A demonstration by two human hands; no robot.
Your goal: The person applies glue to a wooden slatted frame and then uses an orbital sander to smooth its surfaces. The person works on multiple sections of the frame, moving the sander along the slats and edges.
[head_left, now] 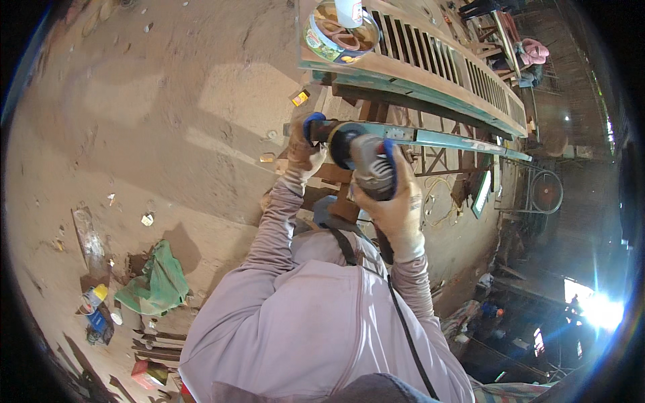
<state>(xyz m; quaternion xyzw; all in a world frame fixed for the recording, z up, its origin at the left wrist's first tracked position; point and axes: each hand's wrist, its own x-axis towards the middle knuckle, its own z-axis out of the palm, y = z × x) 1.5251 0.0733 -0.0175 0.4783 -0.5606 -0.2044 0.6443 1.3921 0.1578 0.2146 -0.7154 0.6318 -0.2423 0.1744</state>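
My right hand (396,208), in a pale glove with blue fingers, is wrapped round the grey body of an angle grinder (373,171). The dark round head of the tool rests over or against a long narrow beam (437,138) with worn blue-green paint; whether they touch is hard to tell. My left hand (306,151), gloved alike, is closed round the beam's left end, beside the grinder's head. A black cord (402,316) runs down over my shirt.
Behind the beam stands a slatted wooden shutter panel (430,50), bearing a round tub (336,43) with rolled brown strips. A small yellow box (300,98) lies on the dirt floor. Green cloth (158,282) and litter lie at lower left. At far right is a wheel (545,191).
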